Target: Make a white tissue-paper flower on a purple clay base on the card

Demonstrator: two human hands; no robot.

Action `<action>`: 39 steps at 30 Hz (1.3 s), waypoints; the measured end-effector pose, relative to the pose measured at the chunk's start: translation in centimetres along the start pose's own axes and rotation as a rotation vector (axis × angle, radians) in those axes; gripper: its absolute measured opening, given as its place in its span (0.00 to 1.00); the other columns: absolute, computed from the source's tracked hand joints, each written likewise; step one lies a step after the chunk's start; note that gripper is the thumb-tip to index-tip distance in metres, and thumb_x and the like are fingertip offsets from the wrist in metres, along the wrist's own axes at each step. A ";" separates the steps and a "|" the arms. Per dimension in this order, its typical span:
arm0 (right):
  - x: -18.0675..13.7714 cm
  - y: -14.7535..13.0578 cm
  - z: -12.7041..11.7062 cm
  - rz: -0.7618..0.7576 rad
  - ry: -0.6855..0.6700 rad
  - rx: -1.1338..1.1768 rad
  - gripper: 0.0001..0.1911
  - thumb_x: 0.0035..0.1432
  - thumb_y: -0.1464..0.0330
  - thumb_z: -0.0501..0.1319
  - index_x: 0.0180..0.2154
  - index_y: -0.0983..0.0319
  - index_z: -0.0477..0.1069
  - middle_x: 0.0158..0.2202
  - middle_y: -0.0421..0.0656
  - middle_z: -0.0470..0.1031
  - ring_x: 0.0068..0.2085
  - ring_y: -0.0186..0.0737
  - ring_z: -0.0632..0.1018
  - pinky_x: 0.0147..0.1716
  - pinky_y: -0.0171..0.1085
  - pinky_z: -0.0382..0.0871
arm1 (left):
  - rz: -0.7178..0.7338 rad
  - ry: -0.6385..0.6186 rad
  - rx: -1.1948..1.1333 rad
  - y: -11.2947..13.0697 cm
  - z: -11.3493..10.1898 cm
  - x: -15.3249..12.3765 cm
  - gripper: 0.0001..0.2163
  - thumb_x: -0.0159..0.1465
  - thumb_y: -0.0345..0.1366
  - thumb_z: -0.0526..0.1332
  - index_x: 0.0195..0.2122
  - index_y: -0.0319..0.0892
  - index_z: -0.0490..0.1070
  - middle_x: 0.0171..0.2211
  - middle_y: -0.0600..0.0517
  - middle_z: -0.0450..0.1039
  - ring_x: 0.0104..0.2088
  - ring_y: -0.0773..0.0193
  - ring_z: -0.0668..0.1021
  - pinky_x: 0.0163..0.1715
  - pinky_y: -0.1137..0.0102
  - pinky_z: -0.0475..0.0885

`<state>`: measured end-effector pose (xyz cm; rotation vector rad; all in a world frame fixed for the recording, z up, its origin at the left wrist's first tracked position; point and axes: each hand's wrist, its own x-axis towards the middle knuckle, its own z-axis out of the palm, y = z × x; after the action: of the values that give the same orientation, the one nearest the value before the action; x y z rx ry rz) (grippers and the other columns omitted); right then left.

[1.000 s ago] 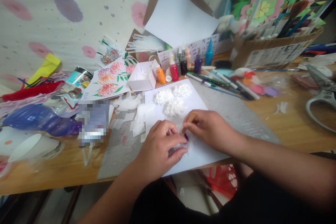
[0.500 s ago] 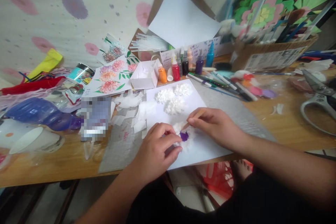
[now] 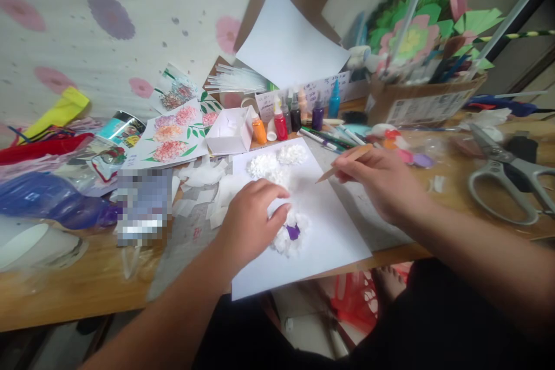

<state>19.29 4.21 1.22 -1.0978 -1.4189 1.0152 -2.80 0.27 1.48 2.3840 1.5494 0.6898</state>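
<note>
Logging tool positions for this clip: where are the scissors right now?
In the head view the scissors lie on the wooden table at the far right, beyond the right hand and in front of the cardboard box.

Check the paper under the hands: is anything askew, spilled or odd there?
The white sheet lies skewed, its near corner hanging over the table edge. The tissue cluster by the left hand has one purple spot amid white. The right hand holds a stick lifted clear.

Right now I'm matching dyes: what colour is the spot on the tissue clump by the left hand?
Purple, on the white tissue clump; the head view shows it.
</note>
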 end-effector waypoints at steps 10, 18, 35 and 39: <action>-0.5 -0.6 -1.2 -0.027 -0.014 -0.005 0.11 0.53 0.67 0.63 0.20 0.61 0.71 0.23 0.39 0.71 0.29 0.35 0.71 0.29 0.35 0.64 | 0.172 -0.332 0.317 1.4 2.6 5.6 0.06 0.58 0.34 0.60 0.37 0.44 0.74 0.37 0.48 0.70 0.42 0.53 0.71 0.41 0.61 0.66; -1.0 -0.6 -1.9 0.008 -0.078 0.079 0.09 0.52 0.66 0.65 0.22 0.61 0.72 0.27 0.39 0.73 0.31 0.36 0.73 0.35 0.35 0.67 | 0.119 -0.272 0.213 1.4 1.5 5.2 0.04 0.60 0.32 0.56 0.29 0.43 0.70 0.33 0.53 0.72 0.37 0.60 0.72 0.38 0.66 0.66; -3.3 -1.1 2.3 0.157 -0.250 0.301 0.11 0.58 0.60 0.61 0.31 0.62 0.69 0.35 0.42 0.73 0.35 0.37 0.79 0.40 0.41 0.74 | -0.259 -0.126 -0.318 1.6 0.0 -0.5 0.05 0.58 0.34 0.59 0.26 0.43 0.64 0.25 0.58 0.70 0.26 0.69 0.71 0.25 0.74 0.64; -3.4 -0.7 3.0 0.113 -0.298 0.223 0.11 0.60 0.60 0.58 0.31 0.62 0.67 0.34 0.42 0.74 0.34 0.37 0.79 0.38 0.41 0.76 | -0.278 -0.135 -0.369 0.9 0.0 -1.2 0.04 0.58 0.34 0.59 0.28 0.43 0.64 0.25 0.58 0.68 0.26 0.70 0.69 0.25 0.74 0.64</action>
<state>16.43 0.65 0.81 -0.8962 -1.4452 1.4290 -2.45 -1.20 1.57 1.8667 1.5060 0.6697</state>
